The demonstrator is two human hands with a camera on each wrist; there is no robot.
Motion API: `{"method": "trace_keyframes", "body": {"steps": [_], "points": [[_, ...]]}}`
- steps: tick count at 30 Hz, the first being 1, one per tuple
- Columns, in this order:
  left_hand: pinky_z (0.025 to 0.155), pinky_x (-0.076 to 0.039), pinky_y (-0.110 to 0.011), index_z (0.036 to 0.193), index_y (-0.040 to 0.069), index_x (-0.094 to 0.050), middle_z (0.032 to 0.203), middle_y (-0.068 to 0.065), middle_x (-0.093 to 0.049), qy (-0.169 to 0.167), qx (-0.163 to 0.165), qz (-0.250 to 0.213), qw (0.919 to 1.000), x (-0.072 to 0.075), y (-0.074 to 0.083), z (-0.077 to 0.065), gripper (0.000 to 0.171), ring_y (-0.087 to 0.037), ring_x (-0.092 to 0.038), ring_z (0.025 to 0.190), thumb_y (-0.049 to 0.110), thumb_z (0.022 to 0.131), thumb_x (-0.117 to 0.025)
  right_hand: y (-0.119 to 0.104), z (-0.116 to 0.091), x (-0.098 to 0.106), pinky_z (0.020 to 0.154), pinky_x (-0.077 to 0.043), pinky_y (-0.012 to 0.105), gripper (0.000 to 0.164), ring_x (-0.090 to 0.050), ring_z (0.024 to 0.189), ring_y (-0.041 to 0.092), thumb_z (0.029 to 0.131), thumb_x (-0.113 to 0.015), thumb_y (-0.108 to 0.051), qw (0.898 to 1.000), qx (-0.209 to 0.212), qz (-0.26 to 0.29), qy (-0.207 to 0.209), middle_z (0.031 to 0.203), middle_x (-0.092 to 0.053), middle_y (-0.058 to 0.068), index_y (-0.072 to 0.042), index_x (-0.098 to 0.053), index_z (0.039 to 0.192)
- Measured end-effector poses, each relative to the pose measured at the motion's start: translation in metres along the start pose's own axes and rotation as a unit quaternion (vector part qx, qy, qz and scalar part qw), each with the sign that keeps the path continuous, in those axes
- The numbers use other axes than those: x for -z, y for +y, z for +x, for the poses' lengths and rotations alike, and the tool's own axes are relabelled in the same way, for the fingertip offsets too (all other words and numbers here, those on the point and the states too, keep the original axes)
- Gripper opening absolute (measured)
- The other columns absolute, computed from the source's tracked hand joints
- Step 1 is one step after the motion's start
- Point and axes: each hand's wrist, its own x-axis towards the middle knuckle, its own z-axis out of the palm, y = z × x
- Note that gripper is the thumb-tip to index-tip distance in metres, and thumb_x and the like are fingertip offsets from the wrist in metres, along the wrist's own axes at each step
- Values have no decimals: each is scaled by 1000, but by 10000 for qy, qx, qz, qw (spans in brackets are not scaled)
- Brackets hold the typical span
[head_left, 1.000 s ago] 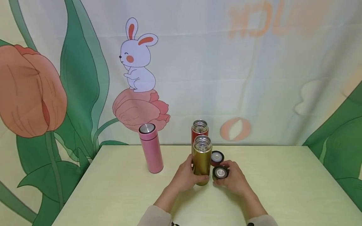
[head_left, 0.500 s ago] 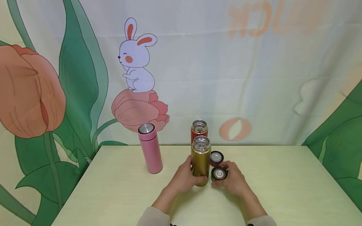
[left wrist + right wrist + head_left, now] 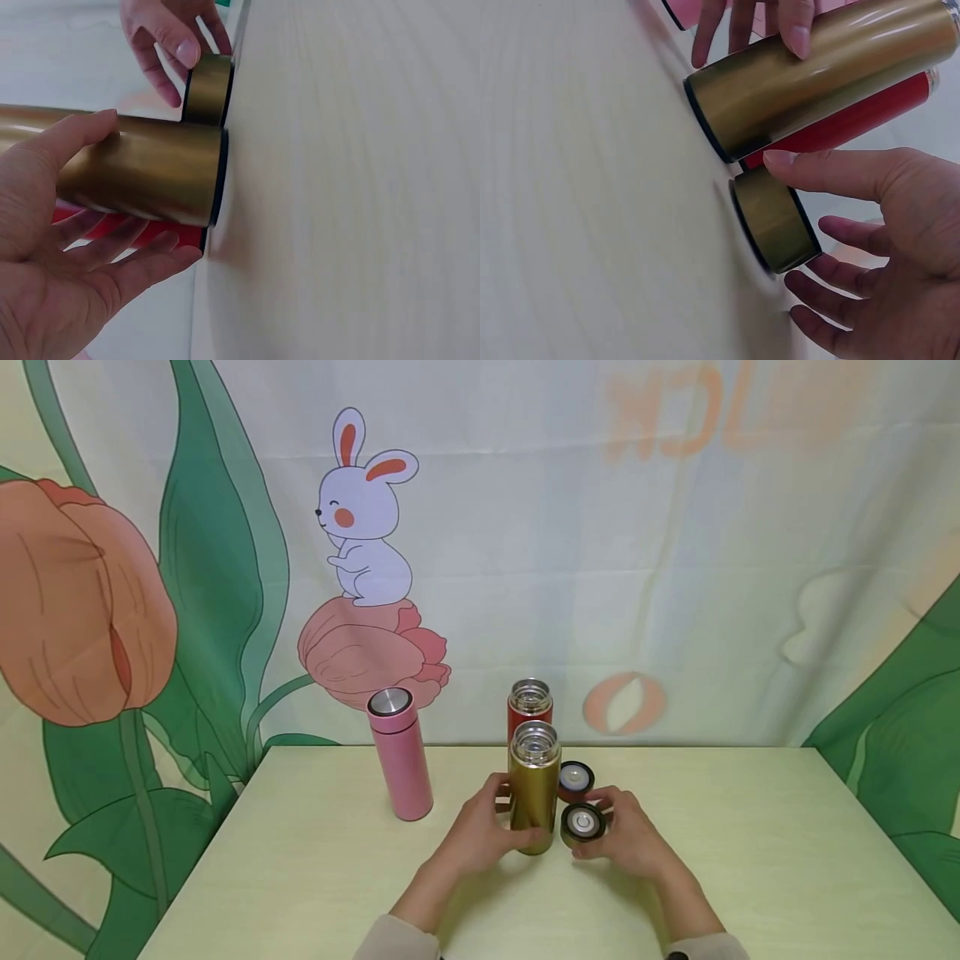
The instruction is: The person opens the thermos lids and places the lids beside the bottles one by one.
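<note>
A gold thermos bottle [image 3: 534,802] with no lid on stands upright at mid-table. My left hand [image 3: 480,831] is around its left side, thumb by the front, fingers relaxed and spaced off the body in the left wrist view. Right beside the bottle, its gold lid [image 3: 774,217] sits with the inner side up. My right hand [image 3: 630,835] surrounds the lid loosely, the thumb at its near edge and the other fingers spread on the far side. Behind the gold bottle stands a red thermos bottle [image 3: 530,710], also lidless and partly hidden.
A red lid [image 3: 575,779] lies inner side up just behind the gold one. To the left stands a pink thermos [image 3: 402,768] with its lid on. The pale table [image 3: 720,860] ends at a printed cloth backdrop [image 3: 712,610].
Both hands have loosened and drawn slightly apart: the left fingers away from the gold bottle, the right hand slightly away from the gold lid. The bottles and lids stay in place.
</note>
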Motion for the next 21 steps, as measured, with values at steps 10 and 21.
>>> {"method": "trace_keyframes", "body": {"steps": [10,21], "points": [[108,-50,-56,140,14,-49,141,-16,-60,171,93,43,9998,28,-8,-21,73,-43,-60,131,34,82,-89,-7,-7,12,100,-49,52,78,-57,120,37,66,-97,-14,9999,-53,56,-134,131,-52,22,-6,-57,133],[105,-52,-56,135,11,-52,137,-17,-61,183,93,142,9997,51,-18,-45,64,-44,-62,127,31,84,-87,-34,-21,30,72,-47,32,54,-60,86,22,70,-95,-18,9996,1,-33,-292,101,-60,11,-4,-62,112]]}}
